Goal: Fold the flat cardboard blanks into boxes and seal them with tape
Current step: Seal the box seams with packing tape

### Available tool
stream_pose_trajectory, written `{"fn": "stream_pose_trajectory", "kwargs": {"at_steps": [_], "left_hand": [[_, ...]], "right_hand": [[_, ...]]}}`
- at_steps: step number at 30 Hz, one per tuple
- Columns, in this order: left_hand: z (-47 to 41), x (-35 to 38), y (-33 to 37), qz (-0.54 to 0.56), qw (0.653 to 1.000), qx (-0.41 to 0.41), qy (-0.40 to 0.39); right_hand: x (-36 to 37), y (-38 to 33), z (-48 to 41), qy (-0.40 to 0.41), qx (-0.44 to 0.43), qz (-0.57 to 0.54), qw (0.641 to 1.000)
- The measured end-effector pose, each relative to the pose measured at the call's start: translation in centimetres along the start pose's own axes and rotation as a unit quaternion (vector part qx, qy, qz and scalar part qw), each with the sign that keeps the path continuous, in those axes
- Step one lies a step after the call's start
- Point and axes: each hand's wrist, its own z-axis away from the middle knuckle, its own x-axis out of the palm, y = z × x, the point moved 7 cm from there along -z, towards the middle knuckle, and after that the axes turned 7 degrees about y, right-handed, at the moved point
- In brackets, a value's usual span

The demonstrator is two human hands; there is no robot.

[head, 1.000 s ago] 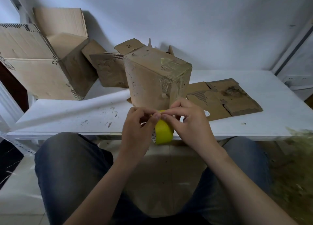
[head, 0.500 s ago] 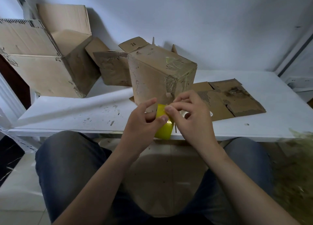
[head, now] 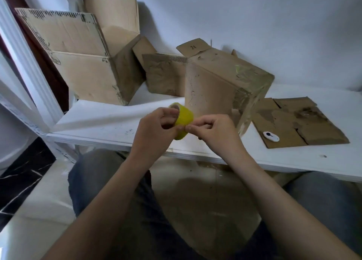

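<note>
Yellow tape roll [head: 185, 117], brown cardboard boxes [head: 219, 87], white table [head: 109, 120].

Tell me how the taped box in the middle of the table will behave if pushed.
The taped box is probably light, being worn corrugated cardboard. It stands tall on a narrow end, so a high push may tip it. On the smooth white table a low push should slide it.
</note>
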Motion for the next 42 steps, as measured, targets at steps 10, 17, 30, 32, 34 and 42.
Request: {"fn": "stream_pose_trajectory", "kwargs": {"at_steps": [10,17,30,32,34,42], "left_hand": [[-8.4,-1.5,-10.7,-0.345,0.936,0.046,-0.057],[-10.4,0.1,-16.5,-0.369,0.925,-0.026,-0.086],[-9.1,3.9,0.9,-0.065,0.995,0.003,-0.077],[-8.5,5.0,3.9,-0.051,0.995,0.013,-0.090],[-7.7,6.2,6.0,-0.046,0.992,0.012,-0.113],[-5.7,8.4,9.0,0.029,0.991,-0.048,-0.125]], "right_hand": [[7.6,1.9,-6.8,-0.112,-0.031,0.271,0.956],[7.8,1.3,-8.3,-0.116,-0.036,0.315,0.941],[-4.9,-10.4,-7.4,0.052,-0.247,0.282,0.926],[-8.3,-9.4,-8.1,0.093,-0.206,0.366,0.903],[-11.6,-6.6,-9.3,0.096,-0.112,0.412,0.899],[-15.2,-2.3,-7.9,-0.004,-0.036,0.166,0.986]]}}
